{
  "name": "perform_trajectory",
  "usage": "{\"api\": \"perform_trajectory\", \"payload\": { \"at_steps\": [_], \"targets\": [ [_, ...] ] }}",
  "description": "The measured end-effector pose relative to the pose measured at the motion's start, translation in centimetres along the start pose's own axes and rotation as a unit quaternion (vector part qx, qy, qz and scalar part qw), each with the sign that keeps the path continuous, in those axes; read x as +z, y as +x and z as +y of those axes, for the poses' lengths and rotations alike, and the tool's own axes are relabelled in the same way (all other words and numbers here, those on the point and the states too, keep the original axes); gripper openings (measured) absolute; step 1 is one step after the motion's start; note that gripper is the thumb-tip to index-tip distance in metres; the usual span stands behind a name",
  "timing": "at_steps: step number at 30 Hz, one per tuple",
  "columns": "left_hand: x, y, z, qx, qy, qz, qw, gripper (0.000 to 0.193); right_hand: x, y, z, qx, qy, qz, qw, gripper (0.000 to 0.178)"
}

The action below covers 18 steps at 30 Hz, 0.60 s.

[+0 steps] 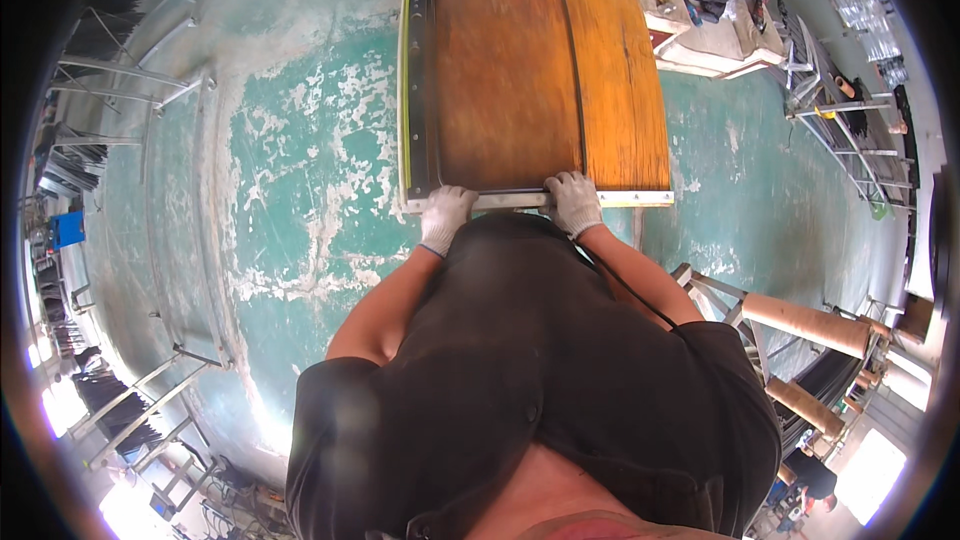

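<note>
A long wooden table (500,70), worn brown and orange, stretches away in front of me. Along it runs a thin black strip (570,50), its near end meeting the fingers of my right hand (575,204). That hand wears a whitish knit glove, and its fingers are bent over the table's near edge. My left hand (449,217), gloved the same way, has its fingers curled at the near left corner by the pale metal edge rail (510,200). Whatever lies under the left fingers is hidden. A dark band with bolts (418,70) lines the table's left side.
Green floor (330,140) with peeling paint surrounds the table. A cluttered bench (715,40) with dark cloth stands at the far right. Metal racks (130,80) with black strips line the left. Brown rolls (805,325) sit on a frame at my right; another person (810,475) is behind it.
</note>
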<state>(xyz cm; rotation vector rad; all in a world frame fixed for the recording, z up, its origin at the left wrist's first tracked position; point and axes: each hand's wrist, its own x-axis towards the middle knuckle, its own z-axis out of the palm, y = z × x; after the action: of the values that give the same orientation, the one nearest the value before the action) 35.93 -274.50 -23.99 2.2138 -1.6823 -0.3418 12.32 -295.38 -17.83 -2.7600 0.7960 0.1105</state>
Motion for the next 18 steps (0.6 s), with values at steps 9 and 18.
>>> {"api": "perform_trajectory", "payload": {
  "at_steps": [9, 18],
  "targets": [
    [-1.0, -3.1, 0.5, -0.087, -0.055, 0.042, 0.994, 0.020, -1.2, -0.5, -0.4, 0.044, -0.017, -0.021, 0.999, 0.054],
    [-1.3, -0.3, -0.7, 0.022, 0.000, -0.027, 0.999, 0.020, 1.5, 0.3, -0.1, 0.001, -0.033, -0.024, 0.999, 0.048]
  ]
}}
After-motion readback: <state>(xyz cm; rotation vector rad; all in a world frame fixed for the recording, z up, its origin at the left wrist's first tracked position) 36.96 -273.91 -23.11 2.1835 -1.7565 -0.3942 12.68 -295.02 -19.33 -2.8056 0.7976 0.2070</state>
